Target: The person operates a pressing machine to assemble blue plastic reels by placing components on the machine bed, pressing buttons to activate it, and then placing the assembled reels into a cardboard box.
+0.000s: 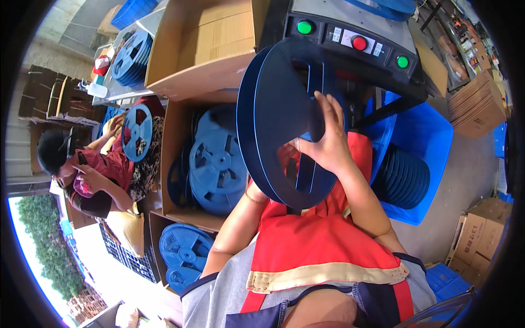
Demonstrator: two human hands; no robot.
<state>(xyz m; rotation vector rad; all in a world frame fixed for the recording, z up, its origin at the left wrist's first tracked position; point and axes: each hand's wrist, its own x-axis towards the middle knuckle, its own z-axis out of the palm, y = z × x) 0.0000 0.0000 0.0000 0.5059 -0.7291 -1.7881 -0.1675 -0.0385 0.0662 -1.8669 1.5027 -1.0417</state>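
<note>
A large dark blue plastic reel (273, 93) with two wide round flanges is held up on edge before my chest. My right hand (330, 139) grips it at the middle, thumb and fingers reaching into the cut-outs round its hub. My left hand (257, 191) is behind the lower left of the reel, where the flange hides its fingers. Close to my left arm, several lighter blue reels (219, 160) lie in an open cardboard box.
Ahead stands a machine with a button panel (358, 42). An open carton (205, 33) is beside it. To the right, a blue bin (418, 205) holds stacked dark reels (404, 177). At left a co-worker (104, 175) sits with a blue reel (136, 132). Cartons (481, 235) stand far right.
</note>
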